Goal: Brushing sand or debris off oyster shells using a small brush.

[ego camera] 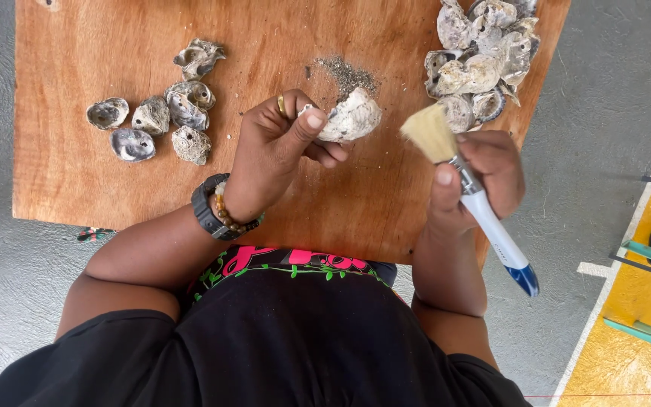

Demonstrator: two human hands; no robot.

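— So, what does each hand hold?
— Left hand pinches a pale shell over the wooden board. Right hand wraps its fingers tight around a brush just beside it.

Plywood table on grey concrete floor with yellow painted area.

No pkgs, labels, signs or screens anywhere I can see from up here.
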